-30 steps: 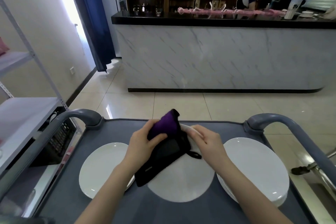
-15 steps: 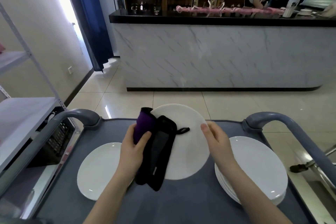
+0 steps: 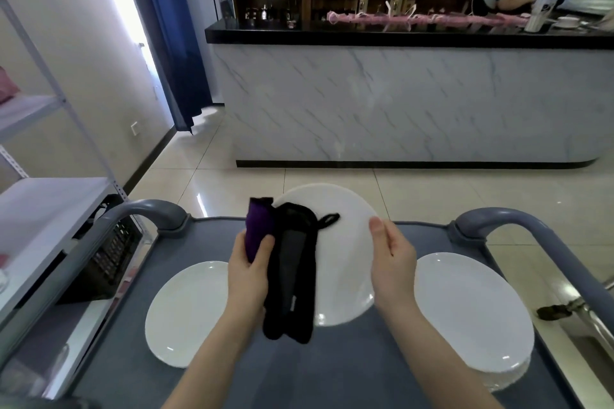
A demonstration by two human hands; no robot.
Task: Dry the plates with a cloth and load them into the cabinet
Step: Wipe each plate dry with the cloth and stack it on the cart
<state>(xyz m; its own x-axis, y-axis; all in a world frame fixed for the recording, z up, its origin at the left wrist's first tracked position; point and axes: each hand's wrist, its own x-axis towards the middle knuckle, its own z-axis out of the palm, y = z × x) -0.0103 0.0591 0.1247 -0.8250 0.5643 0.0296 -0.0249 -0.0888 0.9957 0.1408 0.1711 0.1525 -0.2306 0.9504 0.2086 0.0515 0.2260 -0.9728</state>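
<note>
Both bare forearms [image 3: 219, 352] reach up and forward from below the raised plate [image 3: 342, 242], one on each side of it. The left hand [image 3: 249, 272] sits at the plate's left edge, fingers wrapped behind a folded cloth [image 3: 289, 276] and thumb pressed across its front. The right hand [image 3: 392, 262] clasps the plate's right rim, thumb pointing up on the near face, fingers hidden behind.

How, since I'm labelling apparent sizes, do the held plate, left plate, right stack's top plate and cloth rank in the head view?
1. right stack's top plate, largest.
2. held plate and left plate: alike, both partly covered, nearness differs; unranked.
3. cloth, smallest.
</note>
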